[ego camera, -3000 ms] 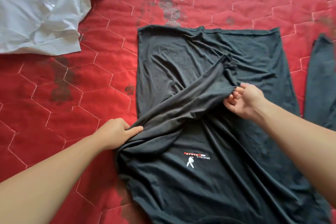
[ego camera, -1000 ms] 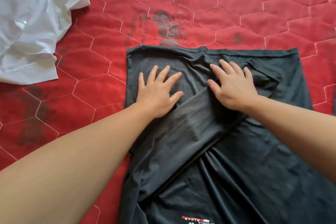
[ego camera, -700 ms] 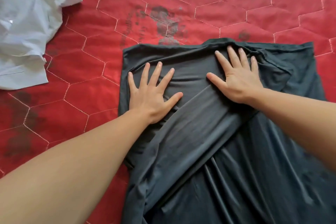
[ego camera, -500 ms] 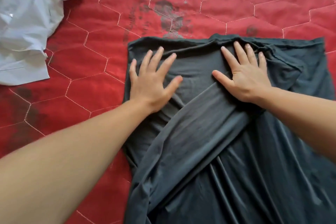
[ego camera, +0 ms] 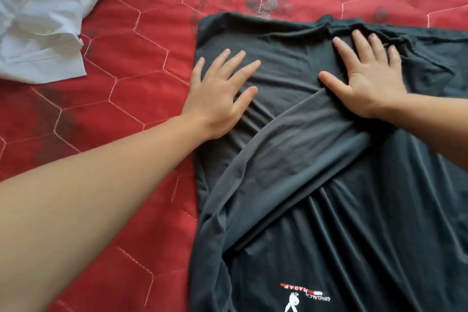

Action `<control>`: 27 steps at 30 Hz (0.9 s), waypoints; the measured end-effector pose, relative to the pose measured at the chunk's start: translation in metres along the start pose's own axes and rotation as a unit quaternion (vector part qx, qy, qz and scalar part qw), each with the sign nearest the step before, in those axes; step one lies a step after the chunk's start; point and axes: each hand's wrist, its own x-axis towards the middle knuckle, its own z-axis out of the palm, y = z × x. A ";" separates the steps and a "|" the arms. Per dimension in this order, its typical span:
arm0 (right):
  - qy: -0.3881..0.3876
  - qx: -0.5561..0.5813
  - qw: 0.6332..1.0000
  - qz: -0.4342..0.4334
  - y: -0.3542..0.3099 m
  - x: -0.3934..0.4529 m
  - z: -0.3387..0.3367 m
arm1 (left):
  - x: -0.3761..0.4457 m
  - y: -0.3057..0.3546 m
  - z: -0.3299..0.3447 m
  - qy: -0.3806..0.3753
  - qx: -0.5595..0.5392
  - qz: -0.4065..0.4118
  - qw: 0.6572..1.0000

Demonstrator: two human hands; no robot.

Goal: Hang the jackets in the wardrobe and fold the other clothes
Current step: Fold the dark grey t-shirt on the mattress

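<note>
Fingers of both hands, left [ego camera: 217, 97] and right [ego camera: 366, 83], lie spread flat on the shirt [ego camera: 329, 185], spread toward the quilt's [ego camera: 126, 109] right edge. It looks thin, limp, slippery; best pinched at hem corners.

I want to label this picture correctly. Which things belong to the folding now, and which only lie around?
In the job: dark grey shirt; left hand and right hand, both flat on it.

Lying about: white garment, crumpled at the far left; red quilted cover underneath.
</note>
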 end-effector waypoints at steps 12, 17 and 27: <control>0.083 0.258 0.954 -0.125 -0.174 -0.230 -0.006 | -0.187 0.006 -0.032 -0.099 -0.151 -0.028 0.983; -0.078 0.331 0.938 0.071 -0.225 -0.302 -0.003 | -0.192 0.013 -0.040 -0.171 -0.190 -0.133 0.958; -0.183 0.800 0.509 0.259 -0.238 -0.332 -0.004 | -0.209 0.025 -0.041 -0.235 -0.391 -0.351 0.818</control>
